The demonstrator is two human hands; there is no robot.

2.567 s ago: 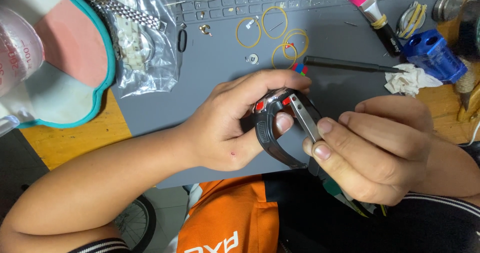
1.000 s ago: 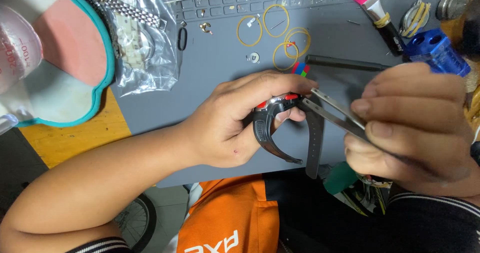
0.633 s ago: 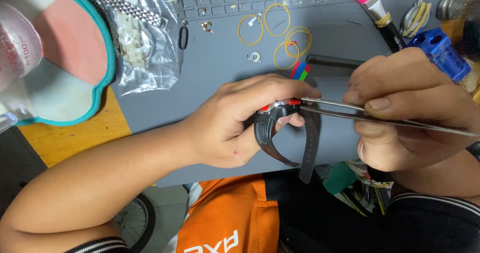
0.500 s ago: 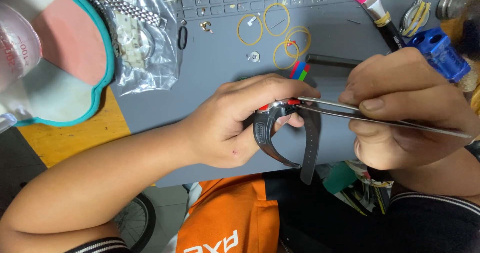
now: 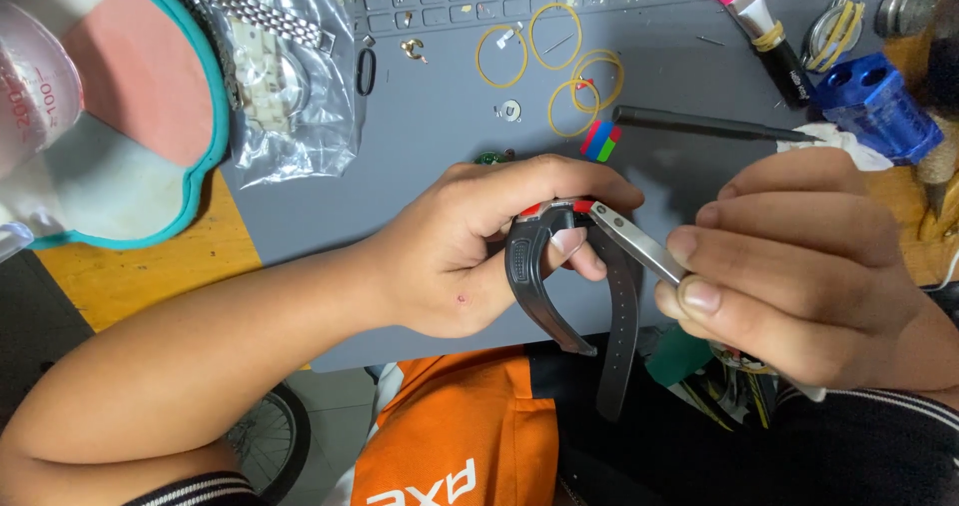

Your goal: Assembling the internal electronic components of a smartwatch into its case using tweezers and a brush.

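My left hand [image 5: 470, 241] grips a black wristwatch [image 5: 539, 266] with red accents on its case, thumb pressed on the case and the dark rubber straps hanging down toward my lap. My right hand [image 5: 809, 276] pinches a pair of steel tweezers [image 5: 634, 244], whose tips touch the top edge of the watch case next to the red part. Both hands hover over the near edge of a grey work mat [image 5: 430, 136].
On the mat lie yellow rubber rings [image 5: 554, 66], a small red-blue-green block [image 5: 599, 140], a black screwdriver [image 5: 699, 124] and a clear bag with a metal watch band [image 5: 270, 56]. A pink brush [image 5: 749, 11] and blue holder [image 5: 874, 101] sit right; a teal-rimmed tray [image 5: 130, 116] left.
My right hand has swung the tweezers from nearly level to slanting down to the right, tips still at the watch case. My left hand has kept the watch almost in place.
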